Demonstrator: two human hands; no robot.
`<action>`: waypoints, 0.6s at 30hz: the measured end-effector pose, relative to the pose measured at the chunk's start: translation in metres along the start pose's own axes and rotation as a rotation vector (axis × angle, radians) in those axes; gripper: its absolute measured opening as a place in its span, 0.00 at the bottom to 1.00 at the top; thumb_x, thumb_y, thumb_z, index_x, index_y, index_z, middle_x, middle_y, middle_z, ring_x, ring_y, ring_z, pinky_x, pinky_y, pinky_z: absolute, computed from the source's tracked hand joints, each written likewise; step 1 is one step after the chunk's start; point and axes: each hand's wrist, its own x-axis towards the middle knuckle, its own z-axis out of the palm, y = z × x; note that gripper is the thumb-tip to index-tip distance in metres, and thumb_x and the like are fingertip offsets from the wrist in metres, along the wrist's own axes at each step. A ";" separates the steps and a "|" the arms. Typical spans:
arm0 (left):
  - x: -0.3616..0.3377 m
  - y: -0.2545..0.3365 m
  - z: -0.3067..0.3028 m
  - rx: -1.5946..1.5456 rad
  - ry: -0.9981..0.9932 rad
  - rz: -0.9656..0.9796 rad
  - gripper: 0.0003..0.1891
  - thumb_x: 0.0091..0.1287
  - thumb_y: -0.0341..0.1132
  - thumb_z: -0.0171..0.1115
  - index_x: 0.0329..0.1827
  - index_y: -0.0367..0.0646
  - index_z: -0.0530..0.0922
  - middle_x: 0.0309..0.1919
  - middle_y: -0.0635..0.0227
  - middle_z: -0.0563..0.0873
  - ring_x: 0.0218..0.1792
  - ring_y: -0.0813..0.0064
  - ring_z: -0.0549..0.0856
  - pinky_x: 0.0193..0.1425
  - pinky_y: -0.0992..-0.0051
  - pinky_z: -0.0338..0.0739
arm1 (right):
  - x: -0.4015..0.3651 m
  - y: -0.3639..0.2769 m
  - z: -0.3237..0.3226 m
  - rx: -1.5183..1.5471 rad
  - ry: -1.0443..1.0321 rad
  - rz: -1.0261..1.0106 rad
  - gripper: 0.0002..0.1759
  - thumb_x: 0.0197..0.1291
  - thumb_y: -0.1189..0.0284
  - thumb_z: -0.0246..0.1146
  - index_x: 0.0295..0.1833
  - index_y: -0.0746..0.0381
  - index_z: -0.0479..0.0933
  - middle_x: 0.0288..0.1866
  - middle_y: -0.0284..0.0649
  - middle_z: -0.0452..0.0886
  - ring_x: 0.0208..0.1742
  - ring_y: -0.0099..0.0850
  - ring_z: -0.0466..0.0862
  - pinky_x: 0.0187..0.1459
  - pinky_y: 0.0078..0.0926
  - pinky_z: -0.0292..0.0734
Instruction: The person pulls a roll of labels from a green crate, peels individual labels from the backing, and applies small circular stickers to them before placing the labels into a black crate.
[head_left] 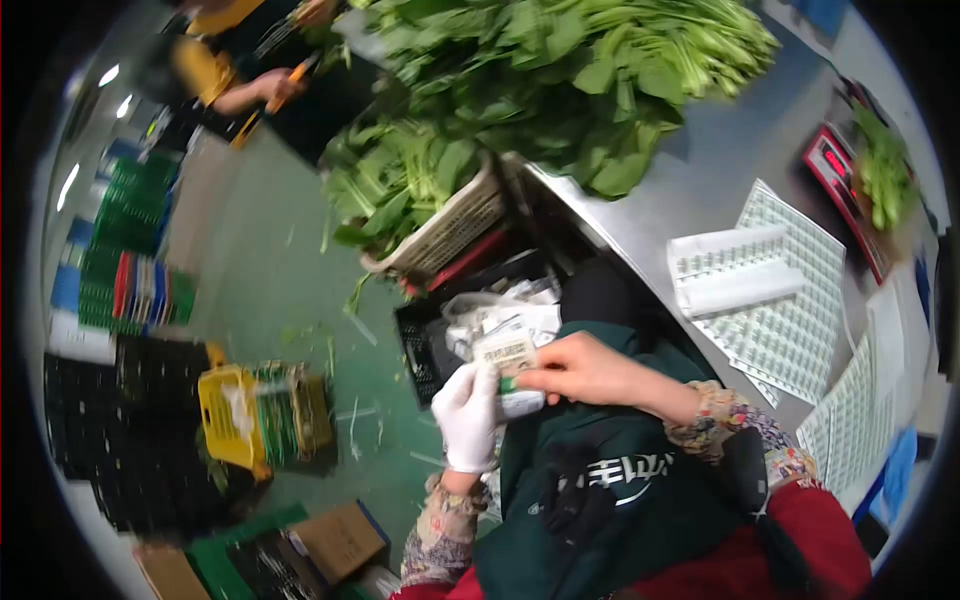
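Note:
My left hand (466, 420), in a white glove, pinches the left edge of a small printed label (508, 352) with dark print and a green part. My right hand (588, 370), bare, has its thumb and fingers closed on the label's right side. The label is held above my lap, over a dark green apron (610, 500). Just beyond it, a black crate (415, 350) holds crumpled white material (500, 315). The fingertips partly cover the label, and its text is too small to read.
Leafy greens (540, 90) are heaped on the metal table (710, 150), with more in a beige crate (440, 235). Label sheets (790, 270) and a red scale (835, 180) lie to the right. A yellow basket (228, 415) stands on the floor. A co-worker's hand (278, 88) holds something orange.

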 end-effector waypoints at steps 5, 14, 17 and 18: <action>0.021 0.001 0.000 -0.196 0.142 0.045 0.12 0.71 0.34 0.54 0.38 0.32 0.78 0.33 0.67 0.83 0.32 0.82 0.78 0.39 0.80 0.74 | -0.007 0.033 -0.015 0.023 0.234 -0.089 0.14 0.65 0.68 0.53 0.40 0.67 0.78 0.30 0.39 0.83 0.30 0.25 0.84 0.30 0.23 0.78; 0.032 -0.015 0.012 0.329 -0.218 -0.269 0.15 0.69 0.38 0.57 0.29 0.34 0.78 0.19 0.74 0.79 0.21 0.83 0.78 0.24 0.80 0.70 | -0.080 -0.113 -0.005 0.840 -0.522 -1.461 0.27 0.65 0.60 0.56 0.55 0.76 0.70 0.51 0.51 0.73 0.47 0.38 0.75 0.45 0.29 0.70; 0.032 -0.044 0.023 0.960 -0.188 0.175 0.13 0.62 0.42 0.63 0.30 0.39 0.80 0.19 0.58 0.82 0.20 0.62 0.82 0.26 0.66 0.75 | -0.103 -0.110 -0.015 0.983 -0.583 -1.273 0.22 0.66 0.64 0.57 0.50 0.76 0.71 0.45 0.47 0.74 0.39 0.32 0.74 0.34 0.24 0.71; 0.031 -0.046 0.028 1.123 -0.163 0.270 0.12 0.61 0.42 0.64 0.30 0.41 0.80 0.20 0.55 0.82 0.22 0.57 0.82 0.27 0.63 0.75 | -0.109 -0.108 -0.018 1.025 -0.597 -1.219 0.21 0.66 0.65 0.57 0.49 0.76 0.72 0.43 0.46 0.74 0.36 0.31 0.74 0.31 0.22 0.70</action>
